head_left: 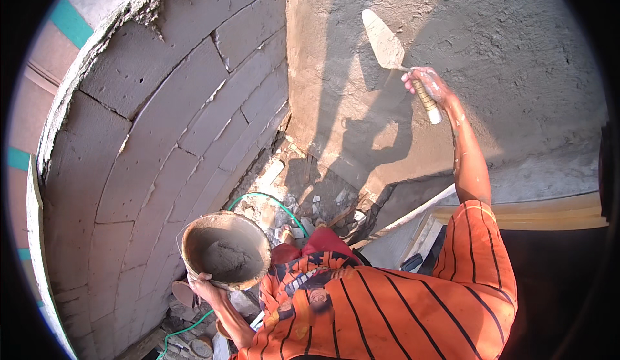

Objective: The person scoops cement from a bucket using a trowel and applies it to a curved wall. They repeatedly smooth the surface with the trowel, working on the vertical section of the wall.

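My right hand (427,85) grips the wooden handle of a pointed trowel (384,40), its blade coated in pale mortar and raised against the grey rendered wall (497,50), just above a smooth darker patch. At lower left, my left hand (200,285) holds a round bucket (258,243) by its lower edge, with wet grey mortar (225,258) inside. A wire handle hangs at the bucket's side.
A block wall (148,166) with a rough top edge rises on the left. Below lie rubble (271,172), a green hose (257,194) and my feet. A long plank (420,208) and yellowish boards (536,208) run along the right. My shadow falls on the rendered wall.
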`<state>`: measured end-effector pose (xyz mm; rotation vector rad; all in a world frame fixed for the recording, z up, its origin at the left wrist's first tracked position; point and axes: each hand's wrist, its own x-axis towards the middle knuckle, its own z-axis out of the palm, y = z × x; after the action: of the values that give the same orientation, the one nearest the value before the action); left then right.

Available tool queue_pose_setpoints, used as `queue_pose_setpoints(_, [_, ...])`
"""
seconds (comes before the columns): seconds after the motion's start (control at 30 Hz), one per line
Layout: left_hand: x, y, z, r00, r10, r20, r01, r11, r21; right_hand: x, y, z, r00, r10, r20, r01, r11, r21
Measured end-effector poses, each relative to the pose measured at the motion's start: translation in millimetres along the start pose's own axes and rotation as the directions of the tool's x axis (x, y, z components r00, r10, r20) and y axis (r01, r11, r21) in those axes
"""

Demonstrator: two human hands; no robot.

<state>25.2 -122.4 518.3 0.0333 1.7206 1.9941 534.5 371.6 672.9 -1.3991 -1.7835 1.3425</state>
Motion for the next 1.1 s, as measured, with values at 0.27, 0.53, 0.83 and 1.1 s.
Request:
queue_pose_setpoints(0.27, [-9, 0, 8, 0.996, -0.069, 0.06, 0.069, 0.998, 0.006, 69, 210, 129, 0.971, 0.169, -0.169, -0.237, 0.598, -0.766])
queue_pose_setpoints(0.53, [-8, -18, 20, 0.991, -0.098, 0.092, 0.09, 0.992, 0.092, 85, 150, 87, 0.942, 0.067, -0.329, -0.265, 0.748, -0.609])
queue_pose_setpoints(0.83, [6, -31, 42, 0.954, -0.184, 0.237, 0.201, 0.978, -0.05, 46, 3, -28, 0.919, -0.187, -0.348, -0.023, 0.854, -0.519])
queue_pose_setpoints(1.1, [5, -43, 27, 0.934, -0.21, 0.288, 0.211, 0.977, 0.03, 32, 34, 18, 0.92, -0.307, -0.242, 0.108, 0.794, -0.598])
